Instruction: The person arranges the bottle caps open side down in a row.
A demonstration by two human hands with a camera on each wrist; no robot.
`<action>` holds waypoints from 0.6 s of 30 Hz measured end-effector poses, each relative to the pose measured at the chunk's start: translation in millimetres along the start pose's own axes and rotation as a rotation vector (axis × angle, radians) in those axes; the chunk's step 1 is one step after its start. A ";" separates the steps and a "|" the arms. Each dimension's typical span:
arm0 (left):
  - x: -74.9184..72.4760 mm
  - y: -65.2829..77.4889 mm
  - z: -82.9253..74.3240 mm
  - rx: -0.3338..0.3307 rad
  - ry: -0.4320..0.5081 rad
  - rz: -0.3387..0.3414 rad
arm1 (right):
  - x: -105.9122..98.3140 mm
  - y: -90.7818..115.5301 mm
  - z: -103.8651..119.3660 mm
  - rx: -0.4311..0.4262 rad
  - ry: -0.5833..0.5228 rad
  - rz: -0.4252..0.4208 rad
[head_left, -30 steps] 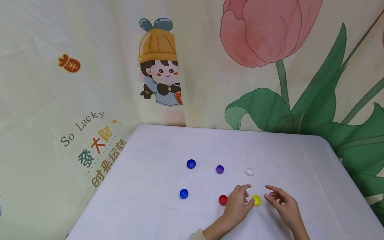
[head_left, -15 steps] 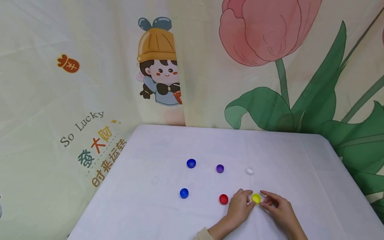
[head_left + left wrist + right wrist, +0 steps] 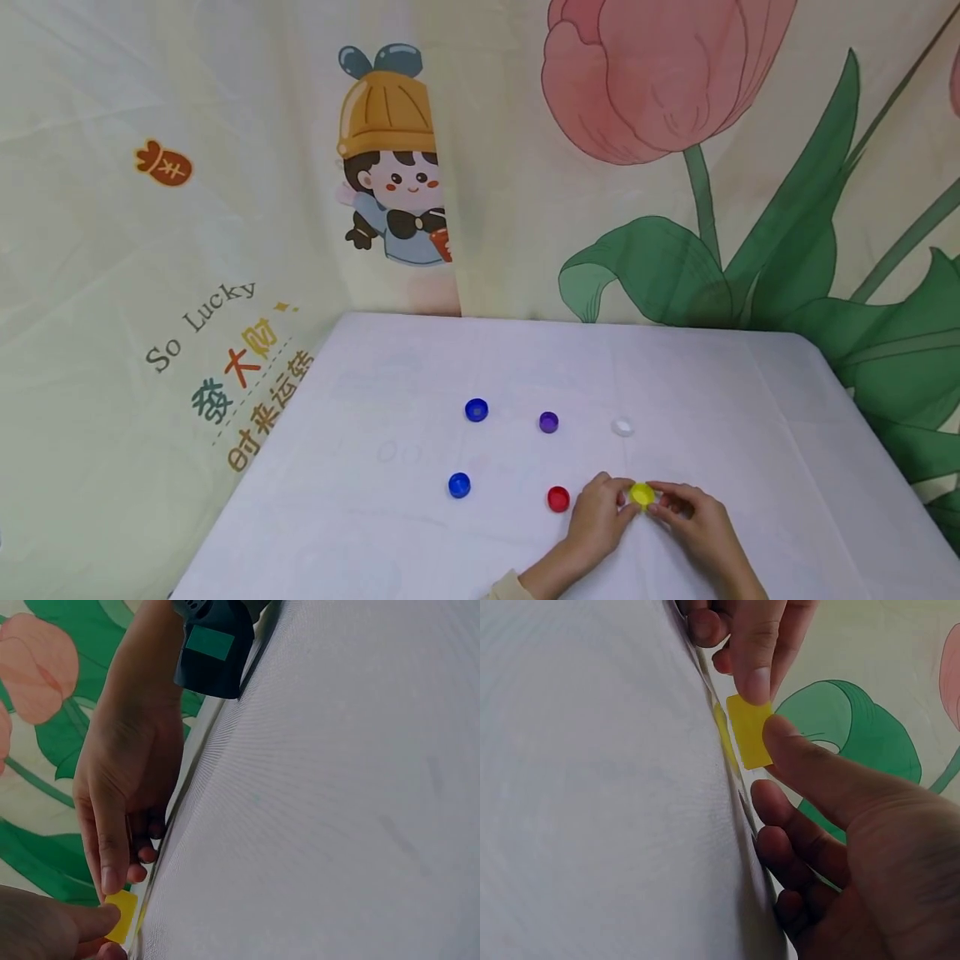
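A yellow bottle cap (image 3: pixel 642 497) is between my two hands at the front right of the white table. My left hand (image 3: pixel 600 515) pinches its left side with thumb and fingertips. From the other side, my right hand (image 3: pixel 697 521) pinches it the same way. Seen edge-on in the right wrist view, the yellow cap (image 3: pixel 748 732) is close over the tabletop, with both thumbs against it. The left wrist view shows the cap (image 3: pixel 122 919) under the left thumb, the right hand (image 3: pixel 131 787) reaching down to it. A red bottle cap (image 3: pixel 558 499) lies just left of my left hand.
Behind the hands, a clear cap (image 3: pixel 622 427), a purple cap (image 3: pixel 549 422) and a dark blue cap (image 3: pixel 476 410) form a row. Another blue cap (image 3: pixel 460 485) lies front left. A printed curtain (image 3: pixel 502 167) hangs behind the white table (image 3: pixel 360 533).
My right hand has moved left to the yellow cap, and its fingers have come onto it. The left hand has moved slightly and now pinches the cap too. The other caps stay put.
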State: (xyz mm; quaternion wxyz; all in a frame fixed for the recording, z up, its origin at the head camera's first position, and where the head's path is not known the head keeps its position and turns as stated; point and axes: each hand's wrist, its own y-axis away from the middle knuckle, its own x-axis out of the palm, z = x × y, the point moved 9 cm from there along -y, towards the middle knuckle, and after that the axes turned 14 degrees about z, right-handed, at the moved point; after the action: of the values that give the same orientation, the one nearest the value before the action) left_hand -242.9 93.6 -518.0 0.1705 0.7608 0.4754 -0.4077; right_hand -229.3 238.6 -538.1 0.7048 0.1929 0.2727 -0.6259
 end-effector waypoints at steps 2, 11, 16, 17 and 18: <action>-1.9 -0.5 -2.4 0.037 0.019 -0.016 | -2.1 0.4 0.1 0.002 -0.005 -0.011; -16.3 -0.3 -14.9 0.178 0.031 -0.014 | -12.6 2.4 20.5 -0.067 0.025 -0.086; -35.4 -0.2 -27.7 0.213 0.036 -0.042 | -28.1 3.0 44.2 -0.142 0.024 -0.143; -40.7 0.3 -31.2 0.223 0.036 -0.055 | -31.2 3.1 48.3 -0.146 0.020 -0.149; -46.3 1.1 -34.7 0.237 0.041 -0.069 | -34.3 3.5 52.7 -0.149 0.018 -0.158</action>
State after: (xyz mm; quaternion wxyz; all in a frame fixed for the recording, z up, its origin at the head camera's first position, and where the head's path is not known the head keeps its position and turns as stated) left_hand -236.0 88.4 -460.8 0.0556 0.7671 0.4532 -0.4507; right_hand -220.6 233.4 -475.9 0.6630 0.1234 0.3395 -0.6557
